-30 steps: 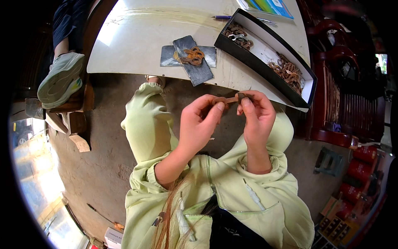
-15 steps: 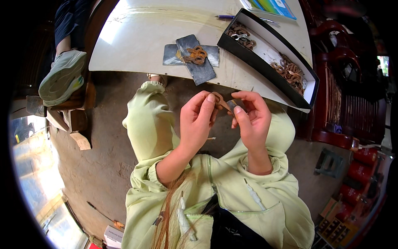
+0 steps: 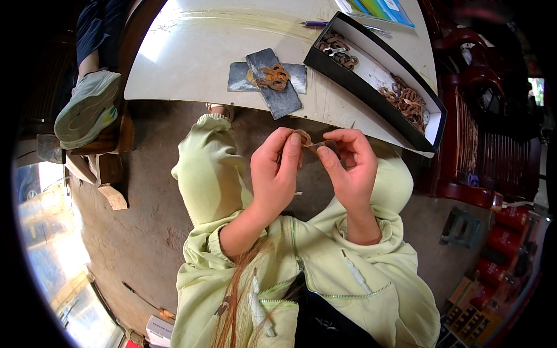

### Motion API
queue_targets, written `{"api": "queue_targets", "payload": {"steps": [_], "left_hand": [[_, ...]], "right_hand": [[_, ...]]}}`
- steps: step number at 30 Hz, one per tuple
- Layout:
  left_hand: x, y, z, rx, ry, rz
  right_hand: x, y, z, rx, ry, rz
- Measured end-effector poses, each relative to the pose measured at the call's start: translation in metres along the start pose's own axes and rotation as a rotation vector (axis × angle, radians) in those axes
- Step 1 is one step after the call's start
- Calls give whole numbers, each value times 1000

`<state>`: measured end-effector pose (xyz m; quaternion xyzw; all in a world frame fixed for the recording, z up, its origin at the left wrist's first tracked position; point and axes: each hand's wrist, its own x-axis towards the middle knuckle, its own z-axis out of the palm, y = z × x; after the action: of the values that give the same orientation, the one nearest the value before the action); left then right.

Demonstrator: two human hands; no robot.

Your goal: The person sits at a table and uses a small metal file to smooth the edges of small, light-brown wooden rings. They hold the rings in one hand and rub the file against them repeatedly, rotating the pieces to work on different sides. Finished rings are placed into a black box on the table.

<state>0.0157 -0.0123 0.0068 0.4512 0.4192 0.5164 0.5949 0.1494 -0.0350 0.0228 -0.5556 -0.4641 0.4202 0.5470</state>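
Note:
My left hand [image 3: 278,171] and my right hand [image 3: 348,168] meet in front of my chest, above my lap. Between their fingertips they pinch a small brown woven piece [image 3: 303,138] with a thin strand [image 3: 318,144] running across to the right hand. Both hands are closed on it. On the white table [image 3: 191,52] beyond lie dark flat slabs [image 3: 272,81] carrying a little pile of brown woven rings [image 3: 274,76].
A long black tray [image 3: 377,95] with white lining holds several brown rings at the table's right. A pen [image 3: 316,24] and a colourful booklet [image 3: 377,8] lie at the far edge. Another person's shoe [image 3: 87,110] rests at left. Dark red wooden furniture [image 3: 481,145] stands at right.
My hands have drawn slightly closer together and the brown piece has turned between my fingertips. Nothing on the table has moved.

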Motion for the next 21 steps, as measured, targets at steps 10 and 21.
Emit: {"api": "queue_targets", "payload": {"steps": [10, 21], "left_hand": [[-2, 1, 4, 267, -13, 100], [-6, 4, 10, 210, 103, 76]], "right_hand": [[3, 11, 7, 28, 24, -57], [-2, 18, 15, 11, 21, -83]]}}
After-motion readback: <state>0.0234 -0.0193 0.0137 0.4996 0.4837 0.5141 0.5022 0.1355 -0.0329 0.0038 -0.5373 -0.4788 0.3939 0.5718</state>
